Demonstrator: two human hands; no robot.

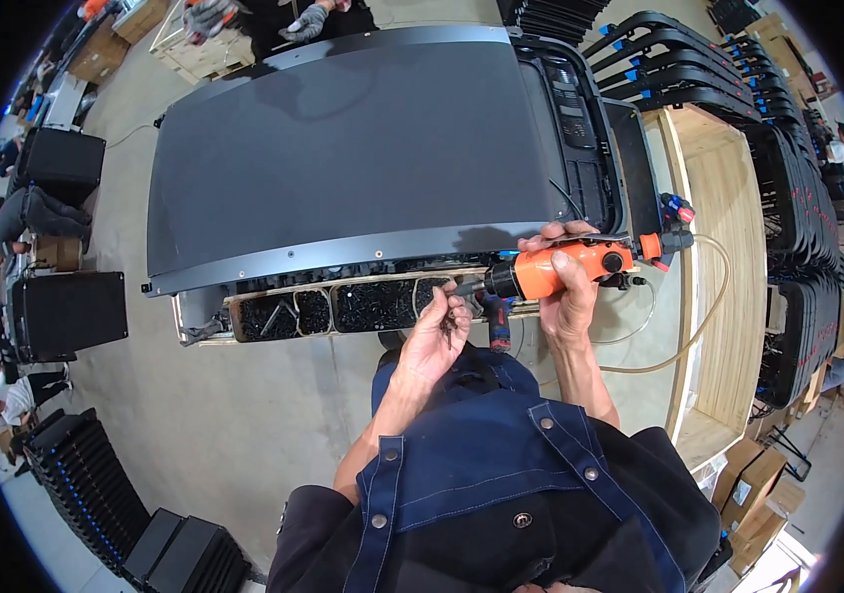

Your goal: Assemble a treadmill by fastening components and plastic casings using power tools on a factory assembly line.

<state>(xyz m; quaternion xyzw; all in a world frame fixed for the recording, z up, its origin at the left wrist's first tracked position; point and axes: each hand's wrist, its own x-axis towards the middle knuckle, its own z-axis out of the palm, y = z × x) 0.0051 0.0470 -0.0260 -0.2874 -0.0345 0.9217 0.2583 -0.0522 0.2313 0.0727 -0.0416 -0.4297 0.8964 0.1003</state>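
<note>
You've got bright, mostly even light. Soft shadows on the dark panel [343, 158], one near your right hand [572, 311]. Orange tool [543, 274] reads sharp. Lower right blows out. Fisheye bends your edges; rim's black, bluish fringing.

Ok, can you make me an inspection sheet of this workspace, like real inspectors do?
Surface: wide dark-grey panel with a silver-grey edge.
Things in use: orange-and-black power tool; small dark pieces.
Clutter: open black bins holding many tiny black parts.
Hands: right hand grips the tool; left hand holds the pieces near its tip.
Cables: beige hose, looping right of the tool.
Surroundings: open pale wooden crate, tall black stack, another person beyond the panel.
</note>
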